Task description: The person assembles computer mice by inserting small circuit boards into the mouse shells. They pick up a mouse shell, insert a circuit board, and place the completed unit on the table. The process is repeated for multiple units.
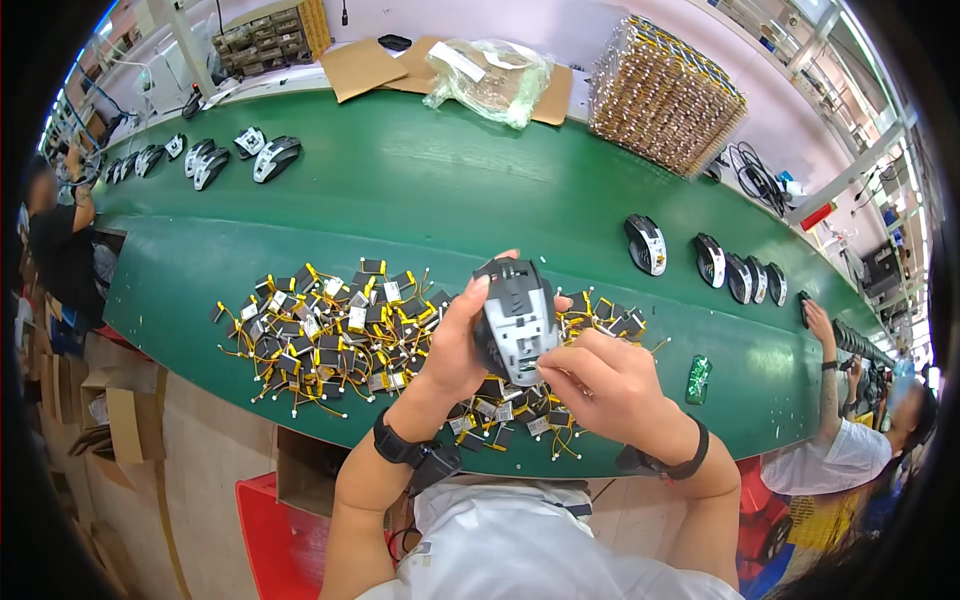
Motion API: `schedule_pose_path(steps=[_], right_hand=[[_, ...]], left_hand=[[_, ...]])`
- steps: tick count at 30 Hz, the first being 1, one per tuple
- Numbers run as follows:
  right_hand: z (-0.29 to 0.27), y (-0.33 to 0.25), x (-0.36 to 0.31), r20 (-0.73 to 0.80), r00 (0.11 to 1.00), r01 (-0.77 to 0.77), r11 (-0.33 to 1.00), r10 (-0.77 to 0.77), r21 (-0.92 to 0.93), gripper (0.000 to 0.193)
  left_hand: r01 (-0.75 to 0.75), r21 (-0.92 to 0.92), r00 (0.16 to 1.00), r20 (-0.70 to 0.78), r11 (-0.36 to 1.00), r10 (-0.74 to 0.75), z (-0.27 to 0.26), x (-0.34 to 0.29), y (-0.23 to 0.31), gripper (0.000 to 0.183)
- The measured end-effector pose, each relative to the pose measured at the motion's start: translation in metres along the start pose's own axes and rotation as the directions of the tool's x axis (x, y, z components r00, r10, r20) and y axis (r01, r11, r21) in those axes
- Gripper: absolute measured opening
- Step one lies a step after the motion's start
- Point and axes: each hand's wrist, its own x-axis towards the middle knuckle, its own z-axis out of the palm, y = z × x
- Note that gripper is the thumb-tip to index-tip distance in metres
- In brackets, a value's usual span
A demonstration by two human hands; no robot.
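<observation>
My left hand [452, 350] is wrapped round a partly assembled computer mouse [520, 318], black at the sides with a pale grey inner frame facing up. Thumb and fingers of my right hand [612, 388] are pinched together at the mouse's lower right edge; whatever sits between the fingertips is too small to make out. Beneath both hands spreads a pile of small battery packs [325, 335] with yellow tape and thin leads ending in white plugs. Part of that pile is hidden behind my hands and the mouse.
Similar mice [276, 159] stand at the far left, others [647, 246] at the right. A green board [698, 380] lies right of my hand. Behind are cardboard [361, 70], a plastic bag [492, 82] and a tall stack [665, 98]. Co-workers sit at both sides; one's hand [818, 322] reaches in.
</observation>
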Motion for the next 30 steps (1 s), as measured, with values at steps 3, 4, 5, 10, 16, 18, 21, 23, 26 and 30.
schedule_pose_path(steps=[3,4,5,10,16,18,21,23,26,30], right_hand=[[-0.002,-0.001,0.0,0.015,0.999,0.038,0.999,-0.038,-0.016,0.017],[-0.004,-0.001,0.001,0.014,0.999,0.051,0.998,-0.05,-0.021,0.018],[-0.006,0.0,0.0,0.047,0.997,0.063,0.998,-0.062,-0.027,0.018],[-0.009,0.001,0.003,0.104,0.985,0.145,0.988,-0.139,-0.052,0.022],[-0.015,-0.002,0.004,0.171,0.964,0.23,0.961,-0.203,-0.156,0.026],[-0.019,-0.003,0.007,0.199,0.951,0.271,0.948,-0.237,-0.166,0.026],[-0.019,-0.002,0.011,0.226,0.927,0.341,0.923,-0.299,-0.179,0.025],[-0.018,-0.001,0.012,0.24,0.913,0.375,0.91,-0.329,-0.178,0.025],[-0.016,0.005,0.013,0.29,0.895,0.39,0.91,-0.339,-0.139,0.027],[0.005,0.005,-0.002,0.106,0.974,0.214,0.967,-0.201,-0.137,0.029]], left_hand=[[0.062,-0.095,0.989,0.143,0.994,-0.048,-0.002,-0.001,0.004,0.061],[0.088,-0.09,0.984,0.165,0.992,-0.072,-0.001,-0.002,0.006,0.065],[0.063,-0.021,0.993,0.103,0.998,-0.06,0.001,-0.003,0.004,0.066],[0.022,0.104,0.999,0.026,0.994,-0.025,-0.001,-0.007,0.001,0.067],[0.039,0.02,0.997,0.071,0.999,-0.04,-0.003,-0.007,-0.001,0.061],[0.031,0.073,0.999,0.032,0.997,-0.034,-0.003,-0.005,-0.004,0.061],[0.036,0.067,0.999,-0.024,0.997,-0.034,0.002,-0.006,-0.005,0.06],[0.048,0.055,0.999,-0.012,0.997,-0.048,0.004,-0.008,-0.004,0.056],[0.02,0.079,0.999,-0.045,0.997,-0.017,0.0,-0.009,-0.01,0.055],[-0.039,0.091,0.986,-0.157,0.995,0.054,0.0,-0.007,-0.014,0.051]])
